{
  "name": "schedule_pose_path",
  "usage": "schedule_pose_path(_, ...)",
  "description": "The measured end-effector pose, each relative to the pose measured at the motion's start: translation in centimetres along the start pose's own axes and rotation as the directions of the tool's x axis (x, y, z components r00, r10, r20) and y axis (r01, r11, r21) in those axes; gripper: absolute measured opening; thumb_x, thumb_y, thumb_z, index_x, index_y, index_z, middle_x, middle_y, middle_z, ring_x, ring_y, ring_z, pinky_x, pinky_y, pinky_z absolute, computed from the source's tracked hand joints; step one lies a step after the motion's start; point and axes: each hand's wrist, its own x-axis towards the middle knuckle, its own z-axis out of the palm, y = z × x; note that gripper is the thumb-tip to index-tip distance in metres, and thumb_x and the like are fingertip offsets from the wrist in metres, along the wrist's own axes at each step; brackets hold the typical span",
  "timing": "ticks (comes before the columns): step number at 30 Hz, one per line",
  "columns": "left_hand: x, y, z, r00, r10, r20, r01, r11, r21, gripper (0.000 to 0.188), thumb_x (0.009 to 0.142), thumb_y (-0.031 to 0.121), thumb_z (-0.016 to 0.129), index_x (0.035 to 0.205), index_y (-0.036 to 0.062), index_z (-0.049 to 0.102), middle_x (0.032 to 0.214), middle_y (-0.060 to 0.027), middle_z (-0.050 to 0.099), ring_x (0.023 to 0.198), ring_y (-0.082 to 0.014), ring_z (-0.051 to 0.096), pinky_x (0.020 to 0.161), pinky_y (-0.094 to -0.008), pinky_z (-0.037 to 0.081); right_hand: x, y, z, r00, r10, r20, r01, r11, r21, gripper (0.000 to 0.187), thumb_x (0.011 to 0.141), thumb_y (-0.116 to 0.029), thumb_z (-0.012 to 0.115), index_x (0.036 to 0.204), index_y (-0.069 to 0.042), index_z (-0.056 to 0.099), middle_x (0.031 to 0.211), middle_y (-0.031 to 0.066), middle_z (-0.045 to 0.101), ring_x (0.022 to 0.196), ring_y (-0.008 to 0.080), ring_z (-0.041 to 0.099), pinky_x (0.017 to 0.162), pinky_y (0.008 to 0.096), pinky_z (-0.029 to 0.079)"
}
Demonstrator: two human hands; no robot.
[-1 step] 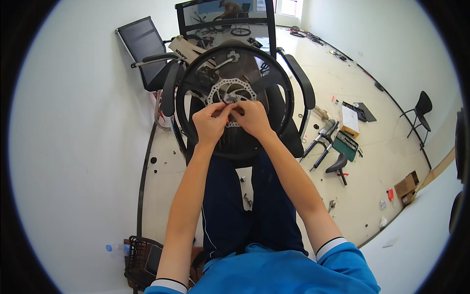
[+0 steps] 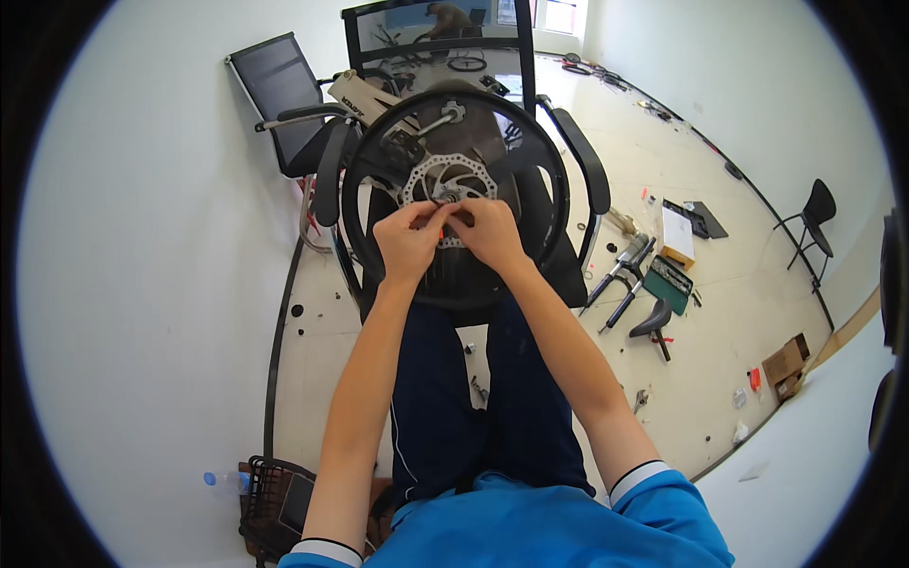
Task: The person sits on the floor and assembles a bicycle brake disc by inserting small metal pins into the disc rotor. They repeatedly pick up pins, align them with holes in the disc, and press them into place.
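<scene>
A black bicycle wheel (image 2: 351, 201) rests on the seat of a black office chair (image 2: 595, 175) in front of me. Its silver disc brake rotor (image 2: 484, 174) faces up around the hub. My left hand (image 2: 407, 237) is pinched closed at the hub axle, thumb and finger together. Fingertip to fingertip with it, my right hand (image 2: 490, 232) is also closed in a pinch. Whatever small part they grip is hidden by the fingers. Something small and red-orange shows just below the fingertips.
A pale bicycle frame (image 2: 365, 97) leans beyond the wheel, by a second chair (image 2: 275, 80). On the floor at right lie a suspension fork (image 2: 620, 279), a green tool case (image 2: 668, 284), a saddle (image 2: 651, 320) and a cardboard box (image 2: 786, 362). A dark basket (image 2: 260, 511) stands at lower left.
The view has shifted very slightly. Both hands stay pinched together at the hub, and the wheel rests in the same place.
</scene>
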Motion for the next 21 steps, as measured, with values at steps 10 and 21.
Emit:
schedule_pose_path(10,-0.1,1.0,0.1,0.978,0.197,0.063,-0.199,0.98,0.028,0.016,0.082,0.003,0.078,0.097,-0.0022,0.074,0.091,-0.0102,0.075,0.08,-0.0154,0.071,0.072,-0.0259,0.055,-0.4,1.2,1.3,0.996,-0.052,-0.071,0.056,0.997,0.053,0.008,0.078,-0.005,0.069,0.086,-0.004,0.072,0.078,0.0146,0.067,0.077,0.0348,0.065,0.07,0.0427,0.052)
schedule_pose_path(21,-1.2,0.5,-1.0,0.977,0.189,0.099,-0.195,0.98,0.051,0.016,0.089,0.0,0.071,0.105,-0.0005,0.074,0.092,-0.0099,0.075,0.081,-0.0119,0.07,0.075,-0.0231,0.054,-0.2,0.5,1.0,0.991,-0.132,-0.037,0.131,0.991,-0.023,0.006,0.075,-0.004,0.067,0.081,-0.002,0.067,0.078,0.014,0.063,0.08,0.034,0.064,0.071,0.0423,0.052)
